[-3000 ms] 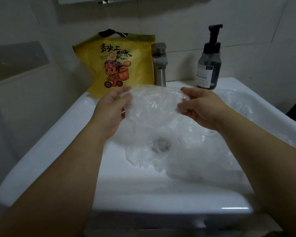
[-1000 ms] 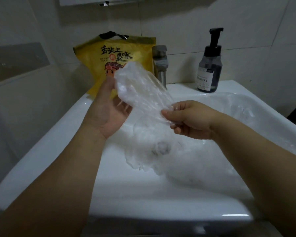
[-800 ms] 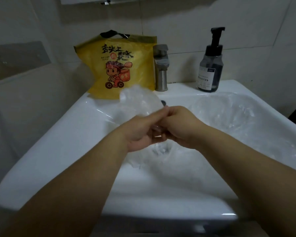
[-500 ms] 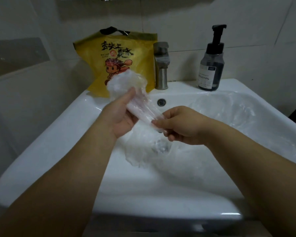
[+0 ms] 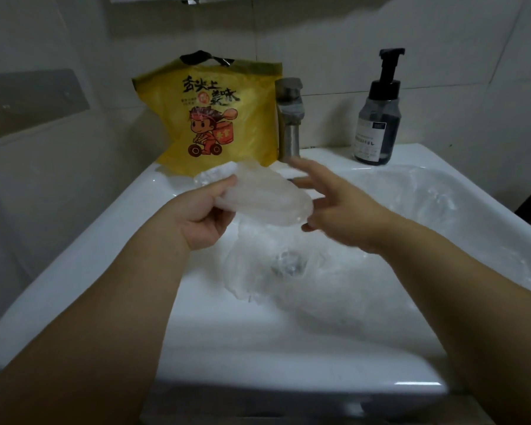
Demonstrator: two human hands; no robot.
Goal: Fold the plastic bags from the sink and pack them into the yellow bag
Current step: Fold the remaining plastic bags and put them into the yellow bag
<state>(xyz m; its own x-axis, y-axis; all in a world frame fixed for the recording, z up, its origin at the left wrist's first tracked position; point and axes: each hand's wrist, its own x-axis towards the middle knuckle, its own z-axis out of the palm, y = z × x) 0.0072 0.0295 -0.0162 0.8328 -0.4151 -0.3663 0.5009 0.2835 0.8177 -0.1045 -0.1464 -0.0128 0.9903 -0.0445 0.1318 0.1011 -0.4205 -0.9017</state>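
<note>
One folded plastic bag (image 5: 264,197), pinched in the left hand (image 5: 203,216), sits just in front of the yellow bag (image 5: 215,118), long axis pointing toward the right hand (image 5: 334,210), fingers spread, holding nothing.

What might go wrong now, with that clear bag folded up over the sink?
1. Only the left hand pinches the folded clear bag. The right hand is spread open beside it, so the springy film may unfold or slip into the sink.
2. The yellow bag stands soft and upright on the back ledge next to the faucet. Stuffing it one-handed could topple it.
</note>
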